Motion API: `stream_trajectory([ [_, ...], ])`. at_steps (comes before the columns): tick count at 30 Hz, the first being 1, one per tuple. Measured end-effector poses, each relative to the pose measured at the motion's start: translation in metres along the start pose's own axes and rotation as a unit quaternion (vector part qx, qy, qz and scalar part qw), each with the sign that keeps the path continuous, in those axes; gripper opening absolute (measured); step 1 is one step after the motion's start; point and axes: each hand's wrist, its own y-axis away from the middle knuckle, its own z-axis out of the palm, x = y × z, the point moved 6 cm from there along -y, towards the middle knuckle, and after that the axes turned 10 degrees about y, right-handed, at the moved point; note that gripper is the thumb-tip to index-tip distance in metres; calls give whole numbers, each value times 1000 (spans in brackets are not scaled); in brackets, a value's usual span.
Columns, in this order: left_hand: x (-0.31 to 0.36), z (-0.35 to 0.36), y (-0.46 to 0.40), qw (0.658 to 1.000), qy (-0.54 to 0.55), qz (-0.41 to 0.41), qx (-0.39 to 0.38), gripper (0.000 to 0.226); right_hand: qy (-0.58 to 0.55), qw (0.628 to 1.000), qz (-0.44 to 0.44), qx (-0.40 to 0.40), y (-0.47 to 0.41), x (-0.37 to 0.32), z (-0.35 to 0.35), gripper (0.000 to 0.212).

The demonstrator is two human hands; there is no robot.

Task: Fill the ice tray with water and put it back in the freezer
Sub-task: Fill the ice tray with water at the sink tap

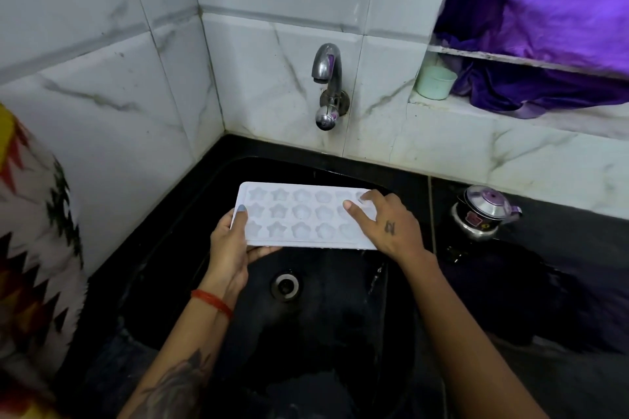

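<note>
Ice tray — white, with rows of star and flower moulds, held level above the black sink, a little in front of and below the tap on the tiled wall. Gripped at its near-left end by the left hand: thumb on top over the first moulds, fingers curled under the edge. Right hand laid on the far-right end with fingers nearly straight, tips resting in the last moulds; pressing or steadying, not clenched around anything.

No stream visible from the tap spout, and no clear shine of water in the moulds — too pale to tell for sure whether dry or partly wet. Judged from this, filling not yet done, or at most hardly begun. Tray not directly under the spout, so probably still to be moved closer to the wall. Left to do: opening the tap by its knob, filling every row evenly, then carrying the tray flat to the freezer, which is not in view.

Beside the sink on the dark tabletop, a small metal kettle; on the ledge above, a pale green cup next to purple cloth. Patterned fabric at the left edge.
</note>
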Motion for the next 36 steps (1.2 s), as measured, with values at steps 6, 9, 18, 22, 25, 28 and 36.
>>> stream_trajectory([
  [6, 1, -3, 14, 1000, 9, -24, -8, 19, -24, 1000, -12, -4, 12, 3, -3, 58],
  [9, 4, -1, 19, 999, 14, -41, -22, 14, -74, 997, -13, 5, 15, 3, -6, 56],
  [18, 11, 1, 26, 998, -14, -45, -34, 20, -117, 993, -16, 13, 18, 1, -10, 52],
  [22, 14, 2, 27, 999, -21, -37, -33, 23, -105, 994, -30, 26, 20, 0, -14, 50],
  [25, 17, 2, 26, 999, -29, -30, -27, 28, -91, 995, -44, 27, 22, 0, -18, 47],
  [28, 18, 2, 25, 999, -32, -24, -22, 28, -77, 996, -49, 24, 21, 1, -18, 50],
  [36, 20, 6, 24, 999, -24, -18, -12, 20, -48, 998, -38, 8, 15, 7, -14, 53],
])
